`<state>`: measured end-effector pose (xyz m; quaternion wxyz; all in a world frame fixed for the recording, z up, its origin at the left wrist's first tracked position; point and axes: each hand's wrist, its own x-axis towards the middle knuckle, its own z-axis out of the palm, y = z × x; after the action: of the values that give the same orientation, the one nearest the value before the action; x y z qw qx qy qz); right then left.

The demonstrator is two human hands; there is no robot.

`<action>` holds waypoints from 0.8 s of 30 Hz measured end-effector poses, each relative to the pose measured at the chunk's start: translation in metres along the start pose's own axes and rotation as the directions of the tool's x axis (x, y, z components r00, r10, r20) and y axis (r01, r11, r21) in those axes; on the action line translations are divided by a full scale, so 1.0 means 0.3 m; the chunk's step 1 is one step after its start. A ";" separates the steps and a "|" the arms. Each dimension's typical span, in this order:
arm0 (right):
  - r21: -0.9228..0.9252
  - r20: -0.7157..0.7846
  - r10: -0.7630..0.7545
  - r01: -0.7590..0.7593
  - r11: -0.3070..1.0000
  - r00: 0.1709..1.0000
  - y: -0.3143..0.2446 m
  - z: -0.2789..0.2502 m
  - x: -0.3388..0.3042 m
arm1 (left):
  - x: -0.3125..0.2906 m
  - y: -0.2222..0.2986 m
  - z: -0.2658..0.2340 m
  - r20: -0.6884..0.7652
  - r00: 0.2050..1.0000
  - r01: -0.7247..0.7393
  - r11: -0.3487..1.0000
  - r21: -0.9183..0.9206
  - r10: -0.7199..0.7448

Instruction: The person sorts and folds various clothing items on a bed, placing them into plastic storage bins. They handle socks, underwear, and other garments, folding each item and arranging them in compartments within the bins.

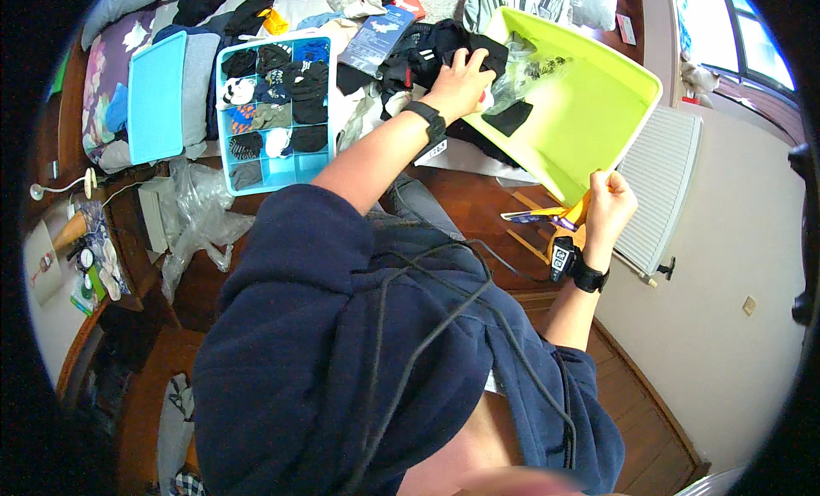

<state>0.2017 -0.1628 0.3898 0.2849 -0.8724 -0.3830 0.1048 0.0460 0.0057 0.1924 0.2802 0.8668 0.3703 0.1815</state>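
My left hand (pixel 461 86) reaches over the heaped clothes, its fingers curled on a black garment (pixel 483 54) beside the green bin. My right hand (pixel 612 202) is closed around a crumpled yellow-and-purple packet (pixel 572 214), just below the near corner of the lime-green bin (pixel 598 103). The bin tilts on the bed edge, with a clear plastic bag (pixel 525 73) and a small black cloth (pixel 510 118) inside. To the left, a light-blue divided box (pixel 299 170) holds rolled socks and small garments in its compartments.
A light-blue lid (pixel 157 99) leans left of the divided box. A dark-blue flat package (pixel 376 39) lies on the clothes. Clear plastic wrap (pixel 201 218) hangs below the box. A white radiator (pixel 658 189) stands along the right wall, and a wooden stool (pixel 534 240) is below the bin.
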 end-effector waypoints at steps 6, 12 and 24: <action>-0.004 0.024 0.016 -0.016 1.000 1.000 0.073 -0.011 0.008 | -0.106 -0.066 0.000 -0.064 0.989 -0.139 0.975 -0.172 0.130; 0.117 0.072 0.145 -0.153 0.981 0.987 0.152 -0.014 -0.001 | -0.140 -0.268 -0.011 -0.190 0.923 0.244 0.892 -0.380 -0.333; 0.291 0.081 0.115 -0.134 0.947 0.990 0.249 -0.009 -0.003 | -0.052 -0.311 0.066 -0.055 0.969 0.222 0.950 -0.220 -0.239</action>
<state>0.2476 -0.2051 0.3487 0.3930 -0.8387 -0.3158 0.2062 -0.0044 0.0401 0.1175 0.3752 0.7747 0.4586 0.2209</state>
